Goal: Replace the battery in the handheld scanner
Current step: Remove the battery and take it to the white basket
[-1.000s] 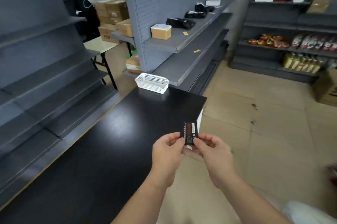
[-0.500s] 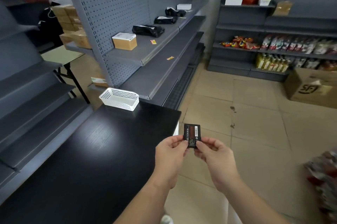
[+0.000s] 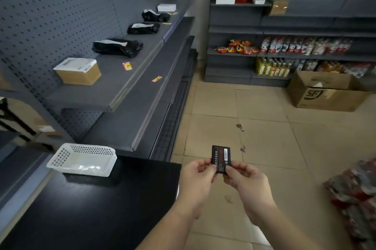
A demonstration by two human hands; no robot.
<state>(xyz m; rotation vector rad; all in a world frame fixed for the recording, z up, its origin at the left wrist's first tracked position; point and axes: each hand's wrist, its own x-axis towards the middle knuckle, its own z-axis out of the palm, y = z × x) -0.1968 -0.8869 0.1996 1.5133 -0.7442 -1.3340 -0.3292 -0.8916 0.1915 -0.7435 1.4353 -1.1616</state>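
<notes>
From the head view, the person held the battery point(image 3: 221, 159) up in front of them, past the corner of the black table point(image 3: 101, 209). The left hand point(image 3: 197, 178) pinched its left edge and the right hand point(image 3: 245, 180) pinched its lower right corner. No scanner showed anywhere. I think it was best to keep both pinches firm, read the label, and find the metal end before pushing it in. A white basket point(image 3: 61, 160) sat near on the table.

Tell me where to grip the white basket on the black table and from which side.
Take the white basket by its top rim, coming from above. It sits upright and open at the back edge of the black table, and its perforated walls flare outward, so the rim probably gives the surest hold. Both hands hold the battery now.
</notes>
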